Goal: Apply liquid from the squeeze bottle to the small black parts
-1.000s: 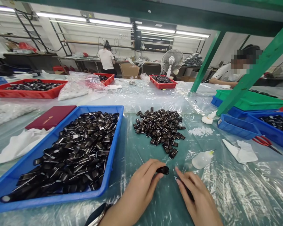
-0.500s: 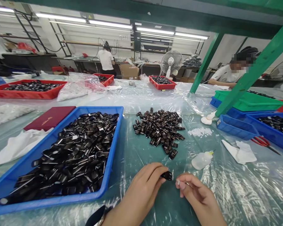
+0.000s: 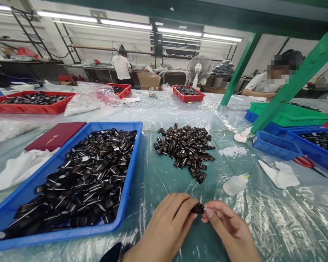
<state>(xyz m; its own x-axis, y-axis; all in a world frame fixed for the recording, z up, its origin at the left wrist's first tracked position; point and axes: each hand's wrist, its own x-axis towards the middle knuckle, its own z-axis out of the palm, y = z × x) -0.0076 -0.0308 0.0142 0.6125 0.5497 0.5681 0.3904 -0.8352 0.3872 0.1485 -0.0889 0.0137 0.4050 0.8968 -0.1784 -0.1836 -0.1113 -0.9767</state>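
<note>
My left hand (image 3: 172,222) is closed around a small black plastic part (image 3: 198,208), whose rounded end sticks out past the fingertips. Pinched between the thumb and forefinger of my right hand (image 3: 226,225) is a tiny white piece (image 3: 206,208), held against that rounded end. Beyond both hands lies a loose pile of black parts (image 3: 186,145) on the plastic-covered table. Right of the pile is a scatter of small white pieces (image 3: 233,151). A squeeze bottle (image 3: 235,185) with a yellowish tip lies on its side near my right hand.
A blue tray (image 3: 138,153) full of black parts fills the left side, beside a dark red box (image 3: 56,136). Red-handled scissors (image 3: 304,162), white tissue (image 3: 281,174) and a small blue bin (image 3: 276,145) lie right. A green post (image 3: 289,83) slants down there. Two people work farther back.
My right hand has moved left, bringing the white piece from a short gap away up to the end of the black part. The left hand still holds the part.
</note>
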